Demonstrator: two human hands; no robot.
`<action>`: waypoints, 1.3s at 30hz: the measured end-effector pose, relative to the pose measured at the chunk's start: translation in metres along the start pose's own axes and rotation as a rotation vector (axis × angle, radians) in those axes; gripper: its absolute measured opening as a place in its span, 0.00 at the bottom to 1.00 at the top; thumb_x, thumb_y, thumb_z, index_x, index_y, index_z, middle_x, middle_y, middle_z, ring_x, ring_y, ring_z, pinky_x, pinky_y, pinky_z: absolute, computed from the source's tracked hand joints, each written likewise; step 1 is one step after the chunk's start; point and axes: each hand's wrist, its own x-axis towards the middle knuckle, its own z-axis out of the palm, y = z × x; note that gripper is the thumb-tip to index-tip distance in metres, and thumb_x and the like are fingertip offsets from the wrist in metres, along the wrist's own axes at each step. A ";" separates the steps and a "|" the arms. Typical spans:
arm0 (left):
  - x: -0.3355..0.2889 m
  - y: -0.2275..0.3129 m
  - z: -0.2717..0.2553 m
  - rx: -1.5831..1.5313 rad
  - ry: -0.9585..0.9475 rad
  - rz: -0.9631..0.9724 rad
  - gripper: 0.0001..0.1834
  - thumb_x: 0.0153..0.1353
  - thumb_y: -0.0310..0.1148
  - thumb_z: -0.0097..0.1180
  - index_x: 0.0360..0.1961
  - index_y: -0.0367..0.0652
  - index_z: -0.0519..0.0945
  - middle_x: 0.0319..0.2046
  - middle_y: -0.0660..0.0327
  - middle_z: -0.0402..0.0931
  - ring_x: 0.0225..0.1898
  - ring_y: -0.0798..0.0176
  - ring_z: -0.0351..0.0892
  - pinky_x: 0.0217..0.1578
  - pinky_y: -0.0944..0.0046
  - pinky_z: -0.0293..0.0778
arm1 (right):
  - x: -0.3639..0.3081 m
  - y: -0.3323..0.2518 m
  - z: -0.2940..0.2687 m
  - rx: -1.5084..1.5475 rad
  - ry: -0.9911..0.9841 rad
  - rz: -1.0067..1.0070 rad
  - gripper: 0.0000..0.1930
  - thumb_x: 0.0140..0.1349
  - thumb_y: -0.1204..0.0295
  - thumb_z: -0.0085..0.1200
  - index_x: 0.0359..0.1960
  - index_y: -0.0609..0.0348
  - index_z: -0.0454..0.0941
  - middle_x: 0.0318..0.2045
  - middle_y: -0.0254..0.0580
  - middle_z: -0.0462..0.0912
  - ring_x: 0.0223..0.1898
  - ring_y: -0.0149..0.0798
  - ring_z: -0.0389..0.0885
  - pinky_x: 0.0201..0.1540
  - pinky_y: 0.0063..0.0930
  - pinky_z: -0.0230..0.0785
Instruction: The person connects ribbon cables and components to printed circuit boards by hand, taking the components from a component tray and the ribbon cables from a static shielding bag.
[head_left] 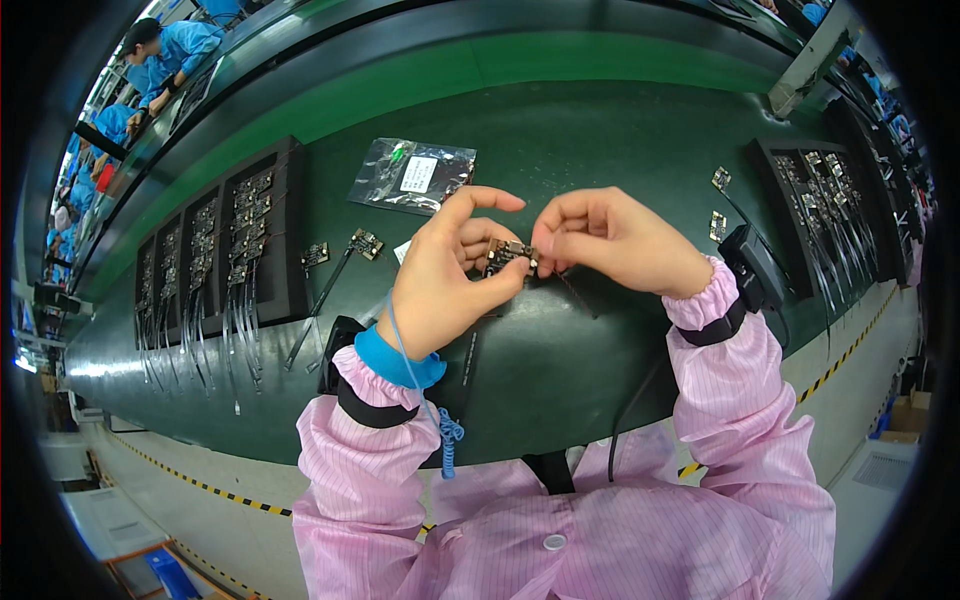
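Note:
My left hand (450, 275) pinches a small circuit board (508, 258) between thumb and fingers, above the green bench. Its index finger arches free over the board. At the board's right edge, my right hand (615, 240) has thumb and forefinger pressed together; whatever they grip is hidden. A thin dark wire (580, 295) hangs below those fingertips. To the left on the bench lie a circuit board with a dark ribbon cable (366, 244) and a smaller loose board (315, 255). A blue wrist strap (400, 362) with a coiled cord circles my left wrist.
Black foam trays (290, 225) of cabled boards stand at left; another such tray (770, 165) is at right, near two loose boards (720, 180). A clear labelled bag (385, 170) lies beyond my hands. Co-workers in blue (185, 48) sit past the bench's raised far edge.

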 end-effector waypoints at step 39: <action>-0.007 0.015 0.007 0.950 0.357 0.753 0.12 0.36 0.19 0.62 0.26 0.39 0.78 0.41 0.56 0.76 0.43 0.55 0.75 0.43 0.60 0.70 | -0.001 0.000 0.023 0.190 0.139 -0.171 0.07 0.60 0.73 0.51 0.32 0.66 0.76 0.27 0.35 0.78 0.31 0.26 0.76 0.39 0.20 0.68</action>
